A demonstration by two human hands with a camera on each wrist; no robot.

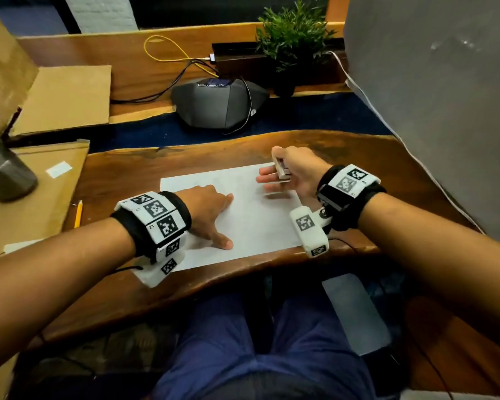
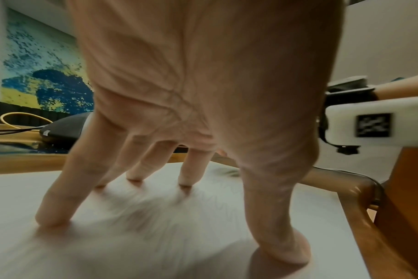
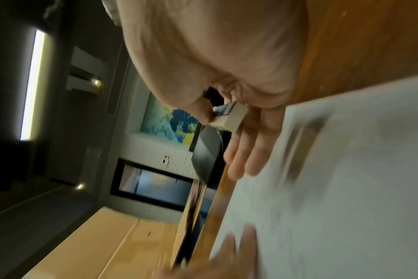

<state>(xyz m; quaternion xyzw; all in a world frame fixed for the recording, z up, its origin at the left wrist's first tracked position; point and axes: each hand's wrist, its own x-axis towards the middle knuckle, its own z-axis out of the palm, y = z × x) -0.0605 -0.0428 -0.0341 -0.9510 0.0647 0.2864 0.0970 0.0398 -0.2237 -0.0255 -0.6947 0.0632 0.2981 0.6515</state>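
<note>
A white sheet of paper point(image 1: 254, 215) lies on the wooden desk point(image 1: 127, 183) in front of me, with faint pencil marks near its far edge. My left hand point(image 1: 211, 209) presses it down with spread straight fingers point(image 2: 55, 207) and thumb. My right hand point(image 1: 289, 171) hovers over the sheet's far right corner and pinches a small white eraser point(image 1: 280, 168) in a blue-printed sleeve between thumb and index finger. In the right wrist view the eraser point(image 3: 229, 119) sits at the thumb tip, the other fingers point(image 3: 248, 156) stretched out above the paper point(image 3: 334, 188).
A yellow pencil point(image 1: 78, 213) lies at the desk's left edge beside cardboard sheets point(image 1: 35, 180). A metal bottle point(image 1: 3, 168) stands far left. Behind the desk sit a grey conference phone point(image 1: 217, 102), cables and a potted plant point(image 1: 292, 39). A grey panel point(image 1: 433, 96) rises on the right.
</note>
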